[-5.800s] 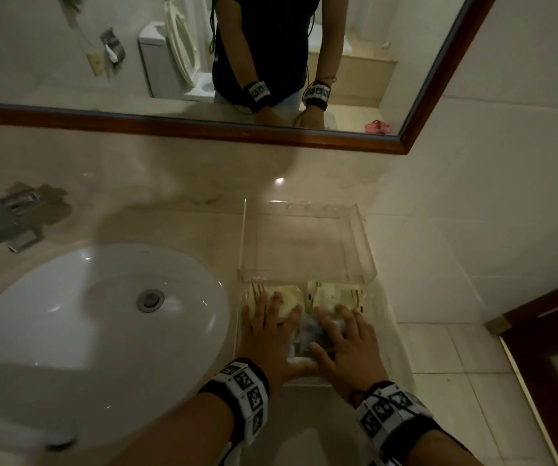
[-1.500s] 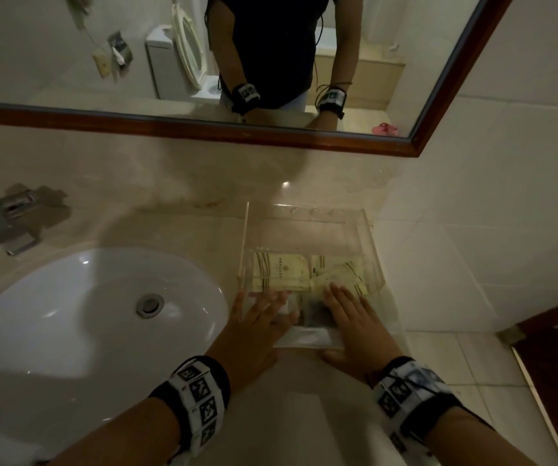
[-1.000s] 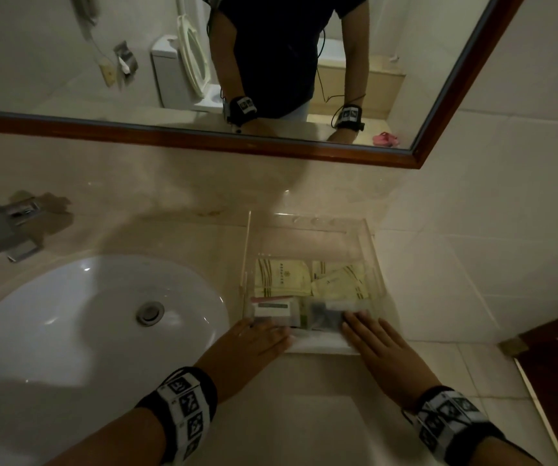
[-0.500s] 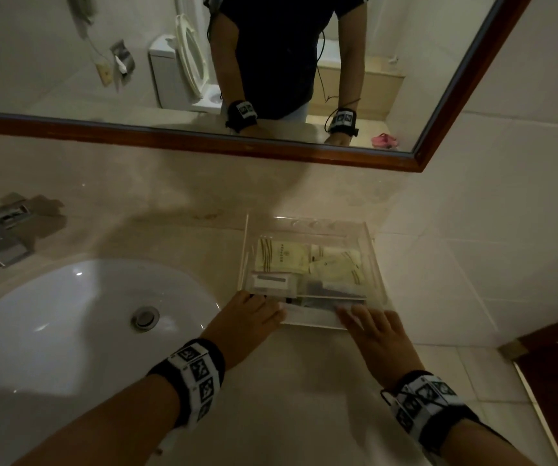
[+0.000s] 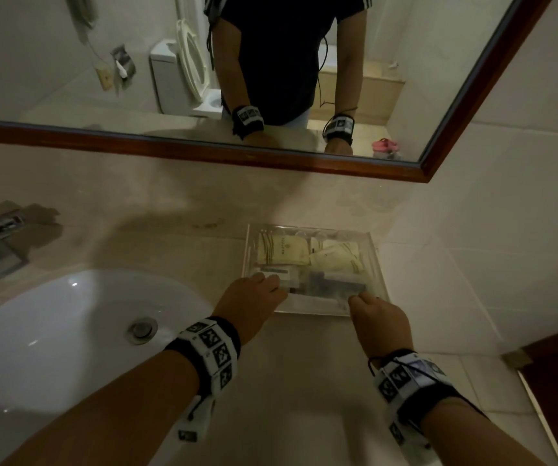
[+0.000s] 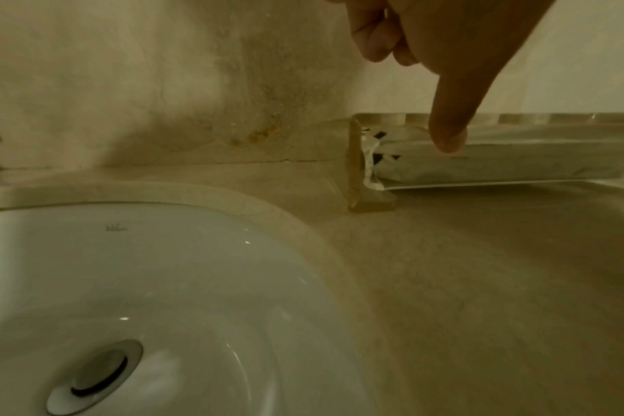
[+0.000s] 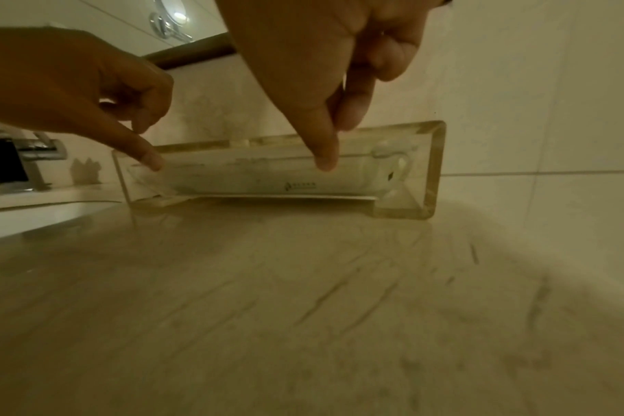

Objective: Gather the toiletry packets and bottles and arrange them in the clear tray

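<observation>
Sitting at the far right of the bench (image 5: pixel 304 381), against the back wall, the clear tray (image 5: pixel 376 264) holds cream packets (image 5: pixel 282 250) at the far side and darker packets (image 5: pixel 331 284) near. Left hand (image 5: pixel 249 306) touches the tray's near-left corner, thumb on the near wall, other fingers curled, gripping nothing. Right hand (image 5: pixel 380 319) is at the near-right edge, thumb and one finger pressed against the near wall; whether they pinch it is unclear. White sink (image 5: pixel 69 331) lies left of the tray, mirror (image 5: pixel 270 79) above.
</observation>
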The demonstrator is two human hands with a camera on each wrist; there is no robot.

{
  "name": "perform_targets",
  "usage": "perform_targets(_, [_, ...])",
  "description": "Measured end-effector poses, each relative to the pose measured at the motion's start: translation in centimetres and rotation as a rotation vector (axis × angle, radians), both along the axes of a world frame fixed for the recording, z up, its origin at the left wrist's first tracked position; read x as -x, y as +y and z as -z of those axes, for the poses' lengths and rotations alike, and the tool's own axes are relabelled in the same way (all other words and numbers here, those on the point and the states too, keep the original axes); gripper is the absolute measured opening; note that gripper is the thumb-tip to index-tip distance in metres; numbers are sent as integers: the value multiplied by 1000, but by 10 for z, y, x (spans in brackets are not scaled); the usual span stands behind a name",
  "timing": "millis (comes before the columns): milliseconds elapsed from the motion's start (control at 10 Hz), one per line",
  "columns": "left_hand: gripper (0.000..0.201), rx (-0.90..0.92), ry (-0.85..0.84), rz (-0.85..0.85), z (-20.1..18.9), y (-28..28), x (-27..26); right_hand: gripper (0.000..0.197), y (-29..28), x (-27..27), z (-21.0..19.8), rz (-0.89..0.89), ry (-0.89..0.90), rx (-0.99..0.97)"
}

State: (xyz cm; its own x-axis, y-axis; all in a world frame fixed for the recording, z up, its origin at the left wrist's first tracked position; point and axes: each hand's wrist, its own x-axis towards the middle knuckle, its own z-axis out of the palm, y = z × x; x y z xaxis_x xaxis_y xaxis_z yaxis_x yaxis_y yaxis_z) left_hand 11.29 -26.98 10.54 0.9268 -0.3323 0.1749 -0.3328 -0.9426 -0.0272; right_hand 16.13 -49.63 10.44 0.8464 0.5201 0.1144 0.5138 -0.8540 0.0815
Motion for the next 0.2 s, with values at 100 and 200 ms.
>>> perform_targets(100, [49, -35, 46, 14, 2, 2, -1, 46, -2, -5, 5, 63, 136, 25])
perform_targets(200, [45, 50, 56, 24, -4, 5, 1, 36, 2, -2, -10, 64, 148, 11])
